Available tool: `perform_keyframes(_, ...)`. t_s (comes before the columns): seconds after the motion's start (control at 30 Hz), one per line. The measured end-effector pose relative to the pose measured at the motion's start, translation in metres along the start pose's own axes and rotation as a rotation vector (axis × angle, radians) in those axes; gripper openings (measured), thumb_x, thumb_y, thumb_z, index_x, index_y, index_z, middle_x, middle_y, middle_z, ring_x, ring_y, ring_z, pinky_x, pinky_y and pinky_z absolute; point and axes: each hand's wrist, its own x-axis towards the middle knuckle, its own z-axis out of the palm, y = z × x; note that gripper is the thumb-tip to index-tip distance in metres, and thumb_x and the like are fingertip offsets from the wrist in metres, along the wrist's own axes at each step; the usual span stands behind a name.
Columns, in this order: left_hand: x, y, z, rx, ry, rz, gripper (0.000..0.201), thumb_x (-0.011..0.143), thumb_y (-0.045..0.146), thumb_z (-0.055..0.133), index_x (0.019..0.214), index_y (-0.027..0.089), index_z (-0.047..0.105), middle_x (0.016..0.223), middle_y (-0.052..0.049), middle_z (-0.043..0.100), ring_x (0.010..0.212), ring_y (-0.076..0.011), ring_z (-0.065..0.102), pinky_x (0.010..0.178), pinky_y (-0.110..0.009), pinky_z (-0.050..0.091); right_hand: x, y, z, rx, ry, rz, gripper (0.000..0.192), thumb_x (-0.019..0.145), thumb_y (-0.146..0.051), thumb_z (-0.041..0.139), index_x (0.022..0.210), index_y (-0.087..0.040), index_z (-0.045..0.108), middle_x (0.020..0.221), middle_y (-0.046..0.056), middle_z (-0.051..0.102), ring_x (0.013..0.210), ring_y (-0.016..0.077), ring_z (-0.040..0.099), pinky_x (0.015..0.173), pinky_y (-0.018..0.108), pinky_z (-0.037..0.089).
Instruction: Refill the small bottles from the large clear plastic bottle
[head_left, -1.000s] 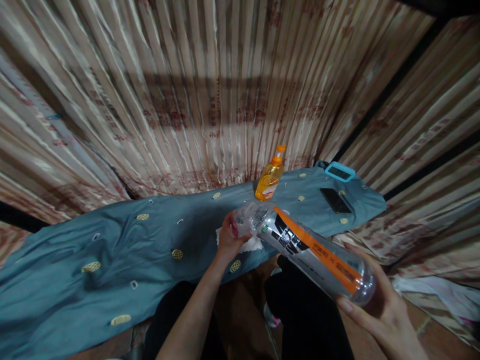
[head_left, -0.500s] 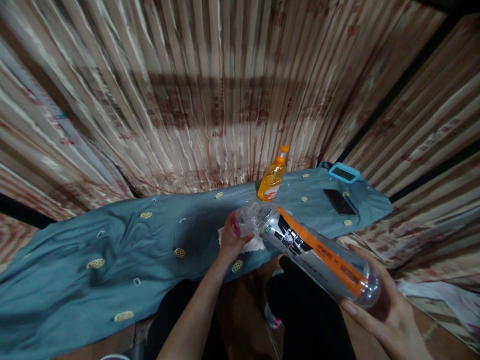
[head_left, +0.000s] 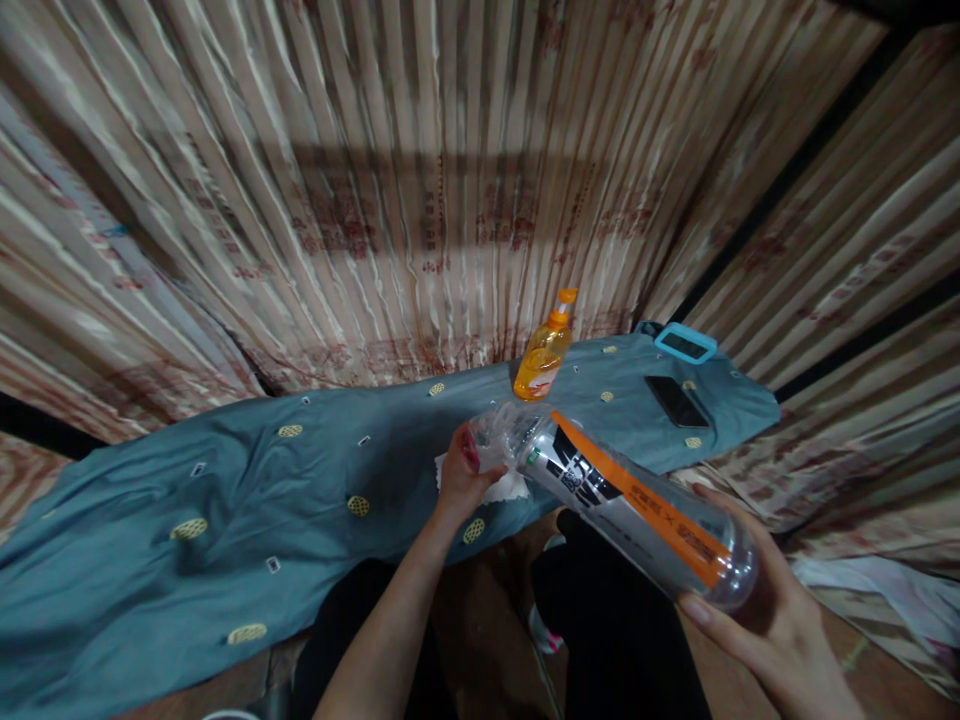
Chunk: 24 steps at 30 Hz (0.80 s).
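My right hand is wrapped around the base of a large clear plastic bottle with a silver and orange label. The bottle lies tilted in the air, its narrow end pointing left and away from me. At that end my left hand is closed on a clear plastic piece with a pink edge. Whether this piece is the bottle's own neck and cap or a separate container, I cannot tell. Below my left hand a white paper sheet with a jagged edge lies on the cloth.
A pump bottle of orange liquid stands on the teal patterned cloth, near the pleated curtain. To the right lie a dark phone and a blue-framed device. My dark-clothed legs are below the bottle.
The whole view has shifted very slightly. Both hands keep the same hold, and the large bottle stays at nearly the same tilt.
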Motion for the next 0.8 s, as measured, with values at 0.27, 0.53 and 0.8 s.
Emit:
perform_keyframes(0.27,-0.0008,0.0025,0.0002,0.030,-0.009,-0.021,0.076,0.050,0.010,0.086,0.119,0.021,0.057,0.110,-0.002,0.073,0.095,-0.0219,0.071,0.095,-0.040,0.055,0.0008,-0.0013,0.0008,0.014,0.010,0.001,0.079,0.078,-0.043,0.083,0.148,-0.028,0.047,0.146,0.007,0.062,0.126,0.0264,0.067,0.101,0.026,0.057)
perform_keyframes(0.53,0.0002,-0.0013,0.0007,-0.001,-0.011,0.014,0.077,0.050,0.010,0.087,0.119,0.022,0.057,0.114,-0.003,0.074,0.101,-0.0234,0.072,0.100,-0.043,0.054,0.0000,-0.0032,0.0008,0.003,0.034,0.007,0.080,0.075,-0.045,0.085,0.144,-0.025,0.050,0.140,0.010,0.066,0.124,0.0288,0.069,0.100,0.028,0.058)
perform_keyframes(0.8,0.0010,-0.0038,0.0002,0.029,0.005,0.008,0.078,0.049,0.010,0.087,0.120,0.022,0.057,0.117,-0.004,0.073,0.109,-0.0260,0.070,0.105,-0.045,0.051,0.0002,-0.0064,0.0072,0.060,0.094,0.036,0.081,0.070,-0.047,0.086,0.141,-0.026,0.053,0.138,0.010,0.066,0.120,0.0318,0.070,0.096,0.032,0.060)
